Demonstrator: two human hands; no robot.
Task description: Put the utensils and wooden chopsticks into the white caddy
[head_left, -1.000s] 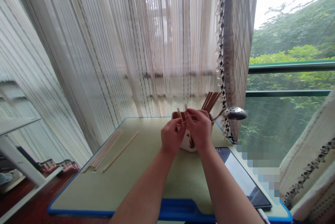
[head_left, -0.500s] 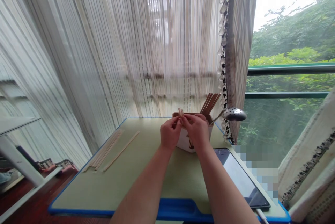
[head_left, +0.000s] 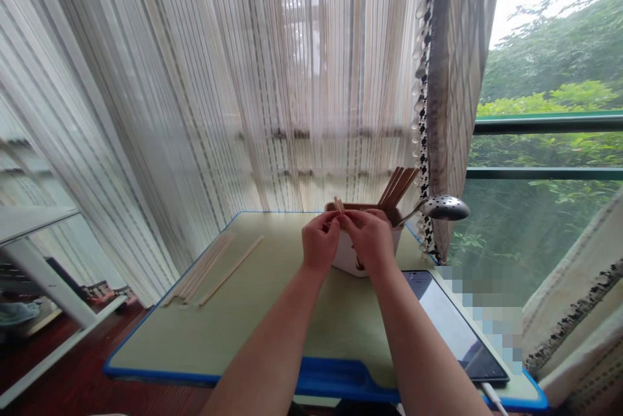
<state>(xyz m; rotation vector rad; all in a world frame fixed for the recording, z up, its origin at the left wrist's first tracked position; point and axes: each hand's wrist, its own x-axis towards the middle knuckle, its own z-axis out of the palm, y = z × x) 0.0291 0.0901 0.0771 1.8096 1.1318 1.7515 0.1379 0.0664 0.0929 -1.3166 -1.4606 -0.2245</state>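
Observation:
My left hand (head_left: 320, 244) and my right hand (head_left: 372, 242) meet in front of a white utensil holder (head_left: 344, 261) with a brown rim. Fingers of both hands are closed around a few pale wooden chopsticks (head_left: 339, 204), whose ends poke up above the fingertips. Their lower parts are hidden by the hands. Several brown chopsticks (head_left: 398, 186) lean out of the holder's right side, and a slotted metal spoon (head_left: 444, 207) sticks out beside them. On the left of the table, several pale chopsticks (head_left: 207, 267) lie in a loose row, with a single chopstick (head_left: 231, 271) apart from them.
The small table (head_left: 272, 318) is pale green with a blue edge. A tablet (head_left: 450, 325) with a white cable (head_left: 492, 396) plugged in lies by my right forearm. Sheer curtains (head_left: 253, 78) hang behind the table. A white frame (head_left: 73, 280) stands at the left.
The view has shifted slightly, so the table and its things appear a little higher and further right. Both hands stay at the holder, with the chopsticks held between the fingers.

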